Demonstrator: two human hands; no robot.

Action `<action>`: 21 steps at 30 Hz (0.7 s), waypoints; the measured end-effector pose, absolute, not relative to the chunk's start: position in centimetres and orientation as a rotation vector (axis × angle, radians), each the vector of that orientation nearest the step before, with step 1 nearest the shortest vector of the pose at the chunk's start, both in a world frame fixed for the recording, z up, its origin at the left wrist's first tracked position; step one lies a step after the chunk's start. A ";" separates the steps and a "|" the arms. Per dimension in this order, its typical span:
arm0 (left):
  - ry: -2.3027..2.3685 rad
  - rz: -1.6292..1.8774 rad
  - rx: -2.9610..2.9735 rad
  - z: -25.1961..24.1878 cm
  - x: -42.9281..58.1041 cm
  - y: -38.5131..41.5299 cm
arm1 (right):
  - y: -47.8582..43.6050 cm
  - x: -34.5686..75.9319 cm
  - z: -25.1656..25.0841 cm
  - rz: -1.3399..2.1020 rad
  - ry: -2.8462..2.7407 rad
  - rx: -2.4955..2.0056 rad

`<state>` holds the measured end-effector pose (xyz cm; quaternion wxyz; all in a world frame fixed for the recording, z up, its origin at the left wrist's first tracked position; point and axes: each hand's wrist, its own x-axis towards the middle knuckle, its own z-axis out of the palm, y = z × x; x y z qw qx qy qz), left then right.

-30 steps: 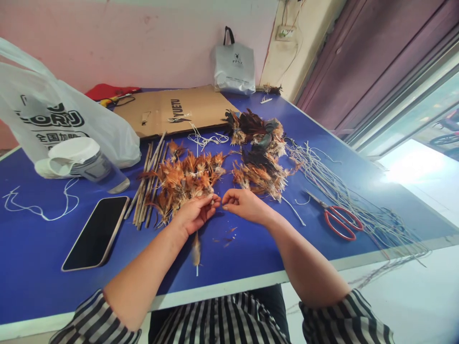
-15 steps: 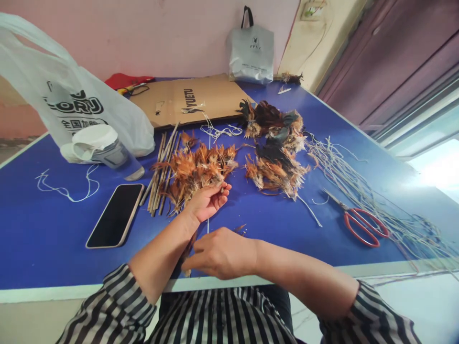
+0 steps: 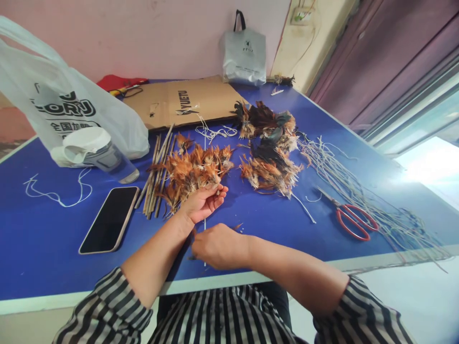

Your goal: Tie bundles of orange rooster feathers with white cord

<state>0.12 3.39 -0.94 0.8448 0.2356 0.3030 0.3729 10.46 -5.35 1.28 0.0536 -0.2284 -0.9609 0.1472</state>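
My left hand [image 3: 201, 203] rests at the near edge of a pile of orange-brown feathers [image 3: 193, 169], its fingers curled around a few of them. A thin white string [image 3: 204, 224] runs from that hand toward me. My right hand [image 3: 218, 246] lies closed on the blue table [image 3: 43, 239] near the front edge, under my left forearm, pinching the string's lower end beside a small feather. A second, darker feather pile [image 3: 268, 148] lies to the right.
Thin wooden sticks [image 3: 158, 172] lie left of the feathers, then a phone [image 3: 109, 219], a lidded cup [image 3: 96, 153] and a white plastic bag [image 3: 68, 110]. Red-handled scissors [image 3: 349, 217] and loose strings [image 3: 358, 191] lie right. Cardboard [image 3: 182, 102] and a grey bag [image 3: 244, 57] sit behind.
My right hand has left the feather pile and pulled back toward the front edge, under my left forearm. The left hand stays at the feathers.
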 end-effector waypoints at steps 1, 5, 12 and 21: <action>0.639 0.789 0.497 -1.0 0.0 3.5 | -4.8 11.1 1.5 0.562 -2.870 -0.773; 0.650 0.825 0.486 -0.9 -0.2 3.7 | -2.1 14.3 2.6 1.200 -2.510 -0.906; 0.623 0.832 0.580 -1.1 -0.2 3.9 | 0.7 18.0 2.7 1.338 -2.222 -0.989; 0.812 0.835 1.096 -0.3 0.6 2.7 | 2.6 20.9 2.0 1.575 -1.907 -1.262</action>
